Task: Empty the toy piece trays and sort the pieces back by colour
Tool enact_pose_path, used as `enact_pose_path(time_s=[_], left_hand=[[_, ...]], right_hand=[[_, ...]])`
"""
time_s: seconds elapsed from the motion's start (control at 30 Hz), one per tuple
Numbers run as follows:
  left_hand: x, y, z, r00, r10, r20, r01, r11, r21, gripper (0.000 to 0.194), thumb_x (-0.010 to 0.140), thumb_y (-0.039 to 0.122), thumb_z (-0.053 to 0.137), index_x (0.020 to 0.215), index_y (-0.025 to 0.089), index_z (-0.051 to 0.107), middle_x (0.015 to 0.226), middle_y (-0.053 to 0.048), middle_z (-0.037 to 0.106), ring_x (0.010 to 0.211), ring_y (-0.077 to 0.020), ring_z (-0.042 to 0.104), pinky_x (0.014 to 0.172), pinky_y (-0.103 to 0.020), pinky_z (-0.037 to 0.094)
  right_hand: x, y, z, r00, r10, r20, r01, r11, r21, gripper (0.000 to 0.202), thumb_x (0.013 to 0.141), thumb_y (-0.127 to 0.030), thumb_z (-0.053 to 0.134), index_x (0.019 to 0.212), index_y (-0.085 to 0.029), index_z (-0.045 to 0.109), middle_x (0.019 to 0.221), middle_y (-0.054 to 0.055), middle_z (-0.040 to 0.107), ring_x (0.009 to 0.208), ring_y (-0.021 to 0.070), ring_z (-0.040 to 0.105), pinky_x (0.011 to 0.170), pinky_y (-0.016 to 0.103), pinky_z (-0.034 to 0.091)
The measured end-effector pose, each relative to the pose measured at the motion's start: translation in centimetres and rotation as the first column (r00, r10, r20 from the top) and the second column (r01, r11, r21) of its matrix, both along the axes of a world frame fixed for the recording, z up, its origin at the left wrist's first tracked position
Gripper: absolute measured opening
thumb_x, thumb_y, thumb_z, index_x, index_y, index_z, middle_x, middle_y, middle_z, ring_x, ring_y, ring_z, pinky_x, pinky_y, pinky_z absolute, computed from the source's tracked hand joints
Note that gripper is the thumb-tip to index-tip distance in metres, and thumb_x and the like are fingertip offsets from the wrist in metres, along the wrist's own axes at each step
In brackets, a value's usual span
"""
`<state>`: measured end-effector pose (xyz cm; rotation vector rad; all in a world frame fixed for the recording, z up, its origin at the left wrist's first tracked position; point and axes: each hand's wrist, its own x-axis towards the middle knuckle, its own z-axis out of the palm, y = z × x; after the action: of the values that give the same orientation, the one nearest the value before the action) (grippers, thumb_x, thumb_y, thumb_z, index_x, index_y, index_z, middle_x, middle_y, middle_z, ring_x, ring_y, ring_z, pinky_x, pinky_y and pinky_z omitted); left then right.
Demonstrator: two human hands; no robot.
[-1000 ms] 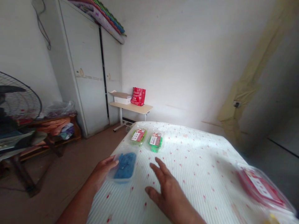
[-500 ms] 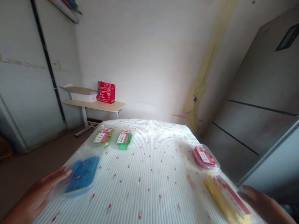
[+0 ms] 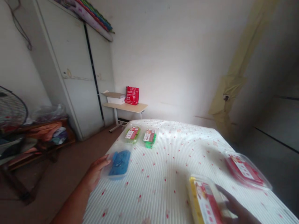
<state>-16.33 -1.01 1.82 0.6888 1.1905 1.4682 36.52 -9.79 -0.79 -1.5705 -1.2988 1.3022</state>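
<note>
My left hand [image 3: 97,170] grips the left edge of a clear plastic box with blue contents [image 3: 120,162], at the left side of the cloth-covered table. Behind that box are two clear boxes with printed labels, one with light green contents [image 3: 132,133] and one with bright green contents [image 3: 149,138]. In the near right part of the view, my right hand [image 3: 233,205] holds the right side of a labelled clear box with yellow contents [image 3: 203,199]. Further right, apart from it, lies a labelled clear box with pinkish-red contents [image 3: 246,169].
White ribbed cloth with red spots covers the table [image 3: 161,161]. Beyond it, a small side table [image 3: 127,107] bears a white box [image 3: 116,99] and a red bag [image 3: 132,95]. A fan [image 3: 11,109] stands at far left, by a wardrobe [image 3: 77,71].
The view has turned left. My right hand has brought the yellow box leftward, away from the pinkish-red box. My left hand stays on the blue box, which keeps its place by the green ones.
</note>
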Motion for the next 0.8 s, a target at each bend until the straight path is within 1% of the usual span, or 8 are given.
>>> enact_pose_path(time_s=[0.07, 0.17, 0.23, 0.33, 0.43, 0.6, 0.67, 0.8], left_hand=[[-0.2, 0.0, -0.1, 1.0, -0.023, 0.017, 0.023, 1.0, 0.016, 0.044, 0.044, 0.012, 0.076, 0.087, 0.016, 0.071, 0.081, -0.006, 0.075, 0.084, -0.0282, 0.068, 0.071, -0.034, 0.054], [-0.2, -0.1, -0.1, 0.999, -0.015, 0.041, 0.015, 1.0, 0.003, 0.047, 0.045, 0.015, 0.079, 0.091, 0.016, 0.071, 0.081, -0.006, 0.074, 0.084, -0.0304, 0.067, 0.071, -0.037, 0.053], [-0.2, -0.1, 0.0, 0.998, 0.034, 0.057, -0.033, 0.999, -0.022, 0.043, 0.05, 0.018, 0.079, 0.092, 0.017, 0.07, 0.083, -0.007, 0.074, 0.085, -0.0311, 0.067, 0.071, -0.038, 0.053], [-0.3, -0.1, -0.1, 0.99, 0.116, 0.084, -0.11, 0.992, -0.064, 0.031, 0.067, 0.027, 0.073, 0.097, 0.02, 0.067, 0.094, -0.007, 0.07, 0.091, -0.0283, 0.064, 0.073, -0.038, 0.053], [-0.6, 0.1, -0.4, 0.986, 0.136, 0.1, -0.128, 0.988, -0.085, 0.028, 0.083, 0.033, 0.057, 0.109, 0.02, 0.058, 0.111, -0.007, 0.061, 0.097, -0.021, 0.059, 0.079, -0.038, 0.051], [-1.4, 0.0, -0.7, 0.981, 0.152, 0.125, -0.138, 0.984, -0.111, 0.03, 0.086, 0.034, 0.053, 0.113, 0.02, 0.054, 0.117, -0.006, 0.056, 0.099, -0.0192, 0.057, 0.082, -0.038, 0.05], [-1.6, -0.1, -0.7, 0.979, 0.151, 0.133, -0.137, 0.985, -0.109, 0.027, 0.085, 0.032, 0.054, 0.11, 0.021, 0.057, 0.112, -0.006, 0.06, 0.098, -0.0199, 0.059, 0.081, -0.037, 0.051], [-1.5, 0.1, -0.9, 0.973, 0.122, 0.197, -0.104, 0.989, -0.101, 0.021, 0.082, 0.015, 0.051, 0.095, 0.019, 0.067, 0.087, -0.005, 0.071, 0.084, -0.0201, 0.066, 0.073, -0.032, 0.053]], right_hand=[[-5.5, 1.3, 0.9, 0.996, 0.042, -0.082, -0.045, 0.998, -0.04, 0.109, 0.056, -0.056, 0.065, 0.145, -0.026, 0.007, 0.117, 0.014, 0.054, 0.072, 0.0217, 0.065, 0.052, 0.028, 0.051], [-12.8, 3.6, 2.4, 0.993, 0.1, -0.067, -0.103, 0.994, -0.042, 0.098, 0.064, -0.048, 0.061, 0.144, -0.03, 0.007, 0.131, 0.015, 0.043, 0.054, 0.0115, 0.061, 0.04, 0.023, 0.045], [-16.6, 5.3, 2.9, 0.988, 0.122, -0.094, -0.124, 0.992, -0.012, 0.093, 0.067, -0.041, 0.058, 0.143, -0.029, 0.007, 0.136, 0.017, 0.036, 0.047, 0.0069, 0.058, 0.038, 0.023, 0.043], [-20.7, 7.5, 3.2, 0.983, 0.126, -0.132, -0.128, 0.992, -0.004, 0.093, 0.068, -0.036, 0.058, 0.143, -0.024, 0.004, 0.138, 0.02, 0.034, 0.043, 0.0056, 0.057, 0.036, 0.022, 0.042], [-23.3, 9.0, 3.2, 0.983, 0.119, -0.138, -0.121, 0.993, -0.004, 0.095, 0.069, -0.032, 0.058, 0.142, -0.021, -0.002, 0.137, 0.022, 0.033, 0.042, 0.006, 0.058, 0.034, 0.021, 0.042], [-25.9, 10.1, 2.9, 0.977, 0.163, -0.138, -0.164, 0.986, 0.009, 0.096, 0.071, -0.031, 0.06, 0.142, -0.024, -0.003, 0.137, 0.021, 0.036, 0.047, 0.008, 0.061, 0.035, 0.021, 0.044], [-26.6, 10.0, 2.8, 0.973, 0.163, -0.164, -0.161, 0.987, 0.02, 0.096, 0.071, -0.032, 0.061, 0.143, -0.025, -0.004, 0.137, 0.021, 0.035, 0.047, 0.008, 0.06, 0.036, 0.022, 0.044], [-26.4, 9.3, 3.1, 0.971, 0.164, -0.174, -0.154, 0.986, 0.071, 0.088, 0.075, -0.039, 0.058, 0.143, -0.023, 0.004, 0.14, 0.022, 0.031, 0.046, 0.0061, 0.058, 0.04, 0.025, 0.046]])
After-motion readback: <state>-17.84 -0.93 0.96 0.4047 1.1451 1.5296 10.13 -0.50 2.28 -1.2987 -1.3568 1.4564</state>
